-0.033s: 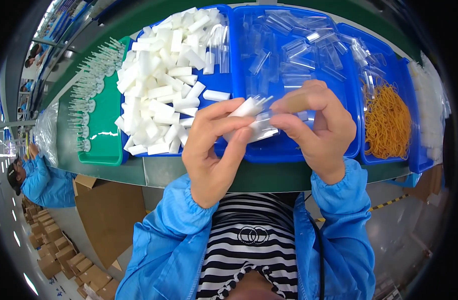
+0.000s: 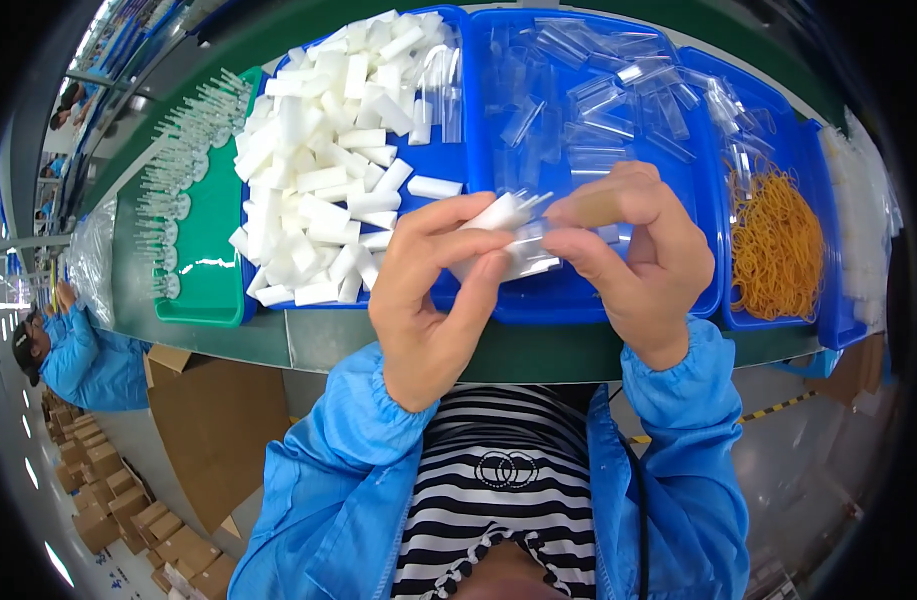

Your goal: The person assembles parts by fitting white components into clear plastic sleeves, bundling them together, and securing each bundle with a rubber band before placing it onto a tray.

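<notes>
Both my hands meet above the front of the middle blue tray. Between the thumb and fingers of my left hand [image 2: 433, 295] is a white foam block [image 2: 494, 214], with thin clear prongs sticking out beyond its right end. Just below the prongs a clear plastic sleeve [image 2: 530, 254] shows between the hands. The thumb and forefinger of my right hand [image 2: 650, 260] are pinched at the sleeve's right end, close to the prong tips; the exact contact is blurred.
White foam blocks [image 2: 323, 180] heap in the left blue tray. Clear plastic sleeves [image 2: 603, 100] lie in the middle blue tray [image 2: 668, 285]. Orange rubber bands [image 2: 775, 245] fill a right tray. A green tray [image 2: 206, 290] holds rows of clear stemmed pieces [image 2: 183, 170]. A co-worker [image 2: 83, 350] sits far left.
</notes>
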{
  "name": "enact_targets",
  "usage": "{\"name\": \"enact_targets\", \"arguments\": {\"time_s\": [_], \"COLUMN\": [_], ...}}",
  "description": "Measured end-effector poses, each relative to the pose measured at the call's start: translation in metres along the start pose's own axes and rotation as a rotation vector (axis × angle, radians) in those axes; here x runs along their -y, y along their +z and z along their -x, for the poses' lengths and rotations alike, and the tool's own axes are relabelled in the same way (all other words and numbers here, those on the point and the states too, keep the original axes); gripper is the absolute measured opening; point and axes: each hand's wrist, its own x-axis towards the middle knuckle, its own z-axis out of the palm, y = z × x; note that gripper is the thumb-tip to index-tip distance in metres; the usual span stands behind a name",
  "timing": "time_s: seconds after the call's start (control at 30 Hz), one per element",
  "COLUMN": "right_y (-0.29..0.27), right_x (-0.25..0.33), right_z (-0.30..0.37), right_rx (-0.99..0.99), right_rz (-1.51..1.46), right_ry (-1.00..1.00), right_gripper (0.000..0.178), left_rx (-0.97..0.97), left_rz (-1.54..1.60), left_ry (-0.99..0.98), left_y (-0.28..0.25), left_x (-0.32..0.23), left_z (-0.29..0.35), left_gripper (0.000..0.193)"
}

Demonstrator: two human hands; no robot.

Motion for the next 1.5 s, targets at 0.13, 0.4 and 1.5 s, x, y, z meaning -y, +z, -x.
{"name": "enact_targets", "arguments": {"time_s": [0.13, 0.4, 1.5], "right_y": [0.003, -0.004, 0.001], "right_x": [0.010, 0.022, 0.005], "right_z": [-0.005, 0.019, 0.002], "right_rx": [0.040, 0.069, 0.037], "right_rz": [0.043, -0.129, -0.213], "right_ry": [-0.066, 0.566, 0.655], "right_gripper": [0.023, 0.012, 0.028], "left_rx": [-0.014, -0.073, 0.041], "left_rz": [-0.099, 0.066, 0.361], "left_ry": [0.063, 0.005, -0.096], "left_y": [-0.008, 0.002, -0.009], "left_x": [-0.009, -0.009, 0.004], "left_z": [0.002, 0.014, 0.003], "left_gripper": [0.019, 0.012, 0.032]}}
